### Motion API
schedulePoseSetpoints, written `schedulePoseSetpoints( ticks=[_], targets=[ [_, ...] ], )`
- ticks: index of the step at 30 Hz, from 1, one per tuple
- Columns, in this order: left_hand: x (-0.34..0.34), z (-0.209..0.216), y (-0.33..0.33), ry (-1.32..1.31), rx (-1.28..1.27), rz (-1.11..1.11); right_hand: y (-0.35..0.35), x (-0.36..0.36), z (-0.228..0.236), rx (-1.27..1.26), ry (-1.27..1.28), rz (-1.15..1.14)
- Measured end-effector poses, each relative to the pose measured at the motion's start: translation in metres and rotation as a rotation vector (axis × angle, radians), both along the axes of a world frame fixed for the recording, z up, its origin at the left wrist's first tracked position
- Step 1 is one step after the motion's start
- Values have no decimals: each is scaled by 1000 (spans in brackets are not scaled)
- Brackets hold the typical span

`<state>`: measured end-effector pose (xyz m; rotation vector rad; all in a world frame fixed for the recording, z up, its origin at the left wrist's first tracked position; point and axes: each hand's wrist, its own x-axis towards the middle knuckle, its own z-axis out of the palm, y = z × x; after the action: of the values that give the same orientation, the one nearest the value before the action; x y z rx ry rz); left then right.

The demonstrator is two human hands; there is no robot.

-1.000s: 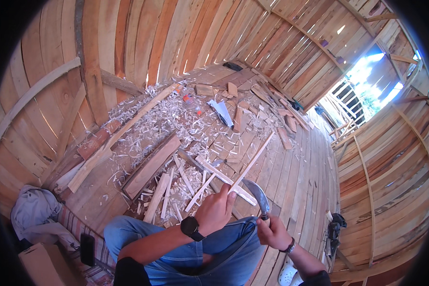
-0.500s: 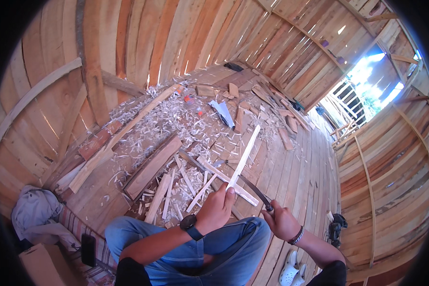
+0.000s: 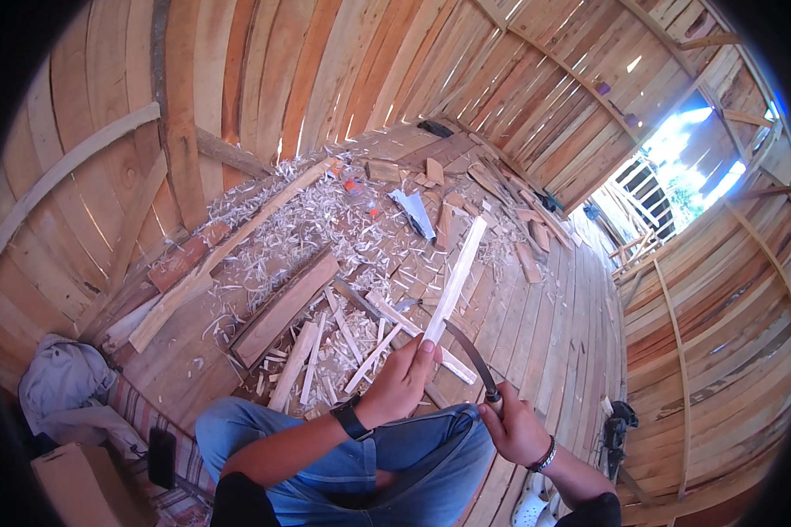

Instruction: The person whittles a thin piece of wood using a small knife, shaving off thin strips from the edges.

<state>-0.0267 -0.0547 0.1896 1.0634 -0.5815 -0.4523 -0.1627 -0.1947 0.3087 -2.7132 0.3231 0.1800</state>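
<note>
My left hand, with a dark watch on its wrist, is closed around the lower end of a pale wooden stick that points up and away from me. My right hand grips the handle of a knife with a curved dark blade. The blade's tip lies close to the stick's right edge, just above my left fingers; whether it touches I cannot tell. Below the stick, another pale strip lies slanting across the floor. Several cut strips and curled shavings lie left of my left hand.
A thick wooden block and a long plank lie to the left among shavings. Wood offcuts are scattered farther off. A phone and cardboard box are at lower left. White clogs stand at lower right.
The stick has turned, showing a broader face. My right hand and the knife have shifted slightly lower, and the blade now points more steeply upward.
</note>
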Motion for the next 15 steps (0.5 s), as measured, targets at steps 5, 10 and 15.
schedulePoseSetpoints(
  ticks=[5, 10, 15],
  targets=[
    [2, 11, 9, 94, -44, -130, -5, -10, 15, -81, -125, 45],
    [11, 27, 28, 194, -84, -282, -14, -11, 23, -417, -234, 195],
    [13, 31, 35, 332, -143, -444, -13, -21, 34, -387, -295, 148]
  ],
)
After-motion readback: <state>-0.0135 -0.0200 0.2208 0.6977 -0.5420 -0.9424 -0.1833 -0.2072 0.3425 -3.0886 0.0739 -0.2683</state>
